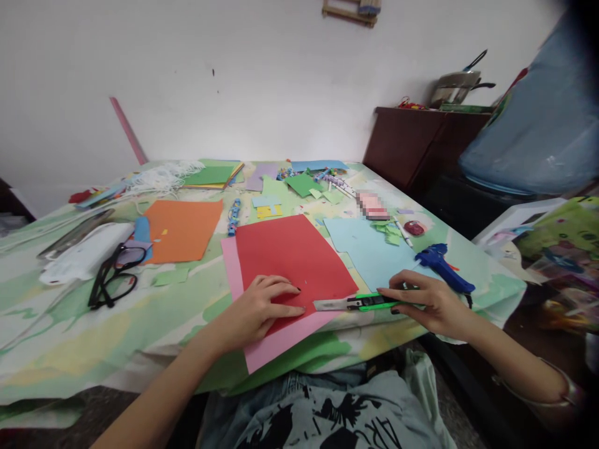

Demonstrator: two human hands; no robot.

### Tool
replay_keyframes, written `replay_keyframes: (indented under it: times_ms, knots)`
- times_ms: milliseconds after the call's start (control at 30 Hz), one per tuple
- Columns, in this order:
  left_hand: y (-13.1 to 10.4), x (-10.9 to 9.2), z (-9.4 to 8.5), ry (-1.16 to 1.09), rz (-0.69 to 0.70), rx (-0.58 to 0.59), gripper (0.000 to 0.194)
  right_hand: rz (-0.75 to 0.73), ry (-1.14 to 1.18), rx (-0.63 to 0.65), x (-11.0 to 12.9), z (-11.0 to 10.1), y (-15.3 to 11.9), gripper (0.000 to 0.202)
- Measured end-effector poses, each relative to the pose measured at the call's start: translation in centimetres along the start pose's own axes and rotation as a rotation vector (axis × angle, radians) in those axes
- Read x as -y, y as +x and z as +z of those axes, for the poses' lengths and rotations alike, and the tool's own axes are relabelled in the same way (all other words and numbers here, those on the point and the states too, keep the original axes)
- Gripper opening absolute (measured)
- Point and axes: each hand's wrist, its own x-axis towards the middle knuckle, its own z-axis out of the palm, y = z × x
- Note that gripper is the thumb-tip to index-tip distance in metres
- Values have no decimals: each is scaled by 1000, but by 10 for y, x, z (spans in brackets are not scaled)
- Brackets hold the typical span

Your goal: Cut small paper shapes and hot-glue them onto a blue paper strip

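My left hand point(262, 310) lies palm down, its fingers point(281, 290) slightly spread and pointing toward my right hand point(433, 300), with a gap between the two. My left forearm point(173, 377) slants up to that hand from its lower left. My right hand is bent in a pinching grip, digits curled from opposite sides, tips toward my left; my right forearm point(508, 358) extends behind it, down and to the right.

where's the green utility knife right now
In the head view, the green utility knife is right of centre, held in the right hand, its blade at the near edge of the red paper, beside the left hand.
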Motion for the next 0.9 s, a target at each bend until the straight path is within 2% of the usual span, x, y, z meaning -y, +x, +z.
replay_keyframes:
  times_ms: [300,900]
  knots:
    - [1,0,1,-33,-9,-28,51,7,45,4,-5,1,0,32]
    - [0,0,1,-15,-20,27,52,4,30,-21,2,7,-4,30]
